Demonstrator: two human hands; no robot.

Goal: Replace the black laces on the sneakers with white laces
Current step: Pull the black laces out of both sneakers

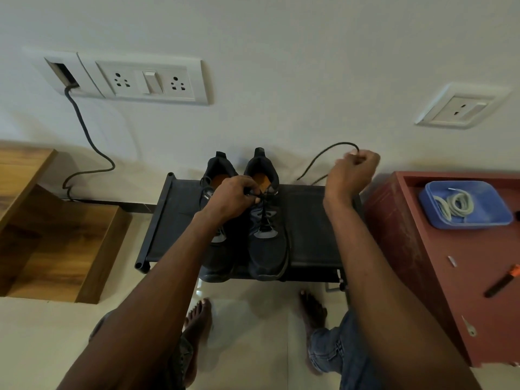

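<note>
Head view | sneakers (247, 218): 2 | black lace (323, 159): 1, right hand (353, 170) pinching

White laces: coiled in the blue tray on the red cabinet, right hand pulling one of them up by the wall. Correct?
Not quite. The head view shows the right hand pulling a black lace, not a white one. The white laces are coiled in the blue tray on the red cabinet, untouched.

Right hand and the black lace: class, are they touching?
Touching. The head view shows the right hand with fingers curled round the black lace, which loops out from its fist.
</note>
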